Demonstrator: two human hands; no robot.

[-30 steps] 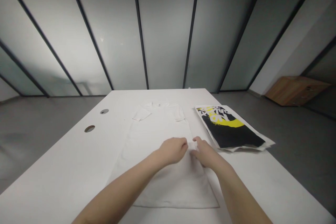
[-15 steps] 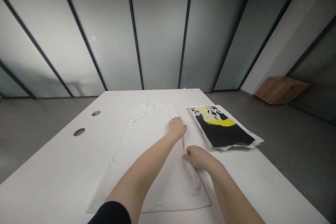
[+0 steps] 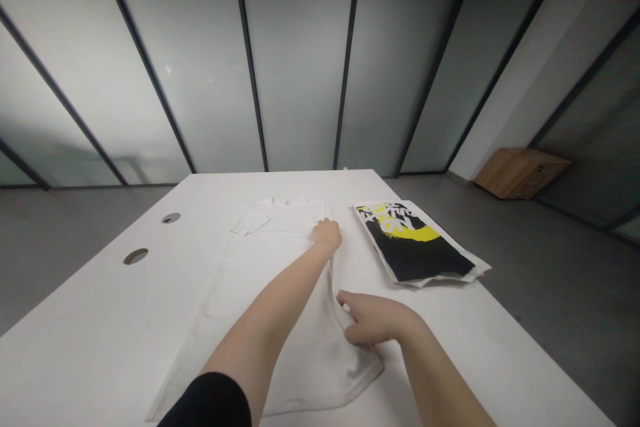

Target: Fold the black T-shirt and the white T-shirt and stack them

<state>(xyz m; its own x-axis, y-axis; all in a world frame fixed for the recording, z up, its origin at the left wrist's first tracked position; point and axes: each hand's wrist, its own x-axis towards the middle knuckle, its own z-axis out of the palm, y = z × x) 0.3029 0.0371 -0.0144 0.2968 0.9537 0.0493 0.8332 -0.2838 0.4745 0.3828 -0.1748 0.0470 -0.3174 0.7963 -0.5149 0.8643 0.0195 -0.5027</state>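
Note:
A white T-shirt (image 3: 255, 287) lies on the table, its collar at the far end and its hem towards me. My left hand (image 3: 327, 235) is closed on the cloth near the right shoulder, fingers curled under. Lower down the same side, my right hand (image 3: 375, 319) has the shirt's edge between thumb and fingers, and the side there is lifted into a fold. The lower right hem corner curls up a little. One short sleeve shows flat at the left; the right sleeve is not plainly visible.
Right of the shirt is a stack of white garments (image 3: 425, 257), the top one printed black and yellow. The white table (image 3: 90, 340) has two round holes at its left. Beyond stand frosted glass panels (image 3: 295, 67) and a wooden cabinet (image 3: 520, 173).
My right hand has moved left and slightly nearer, drawing the shirt's right side and hem corner inward. My left hand remains near the shoulder. The whole view has shifted slightly.

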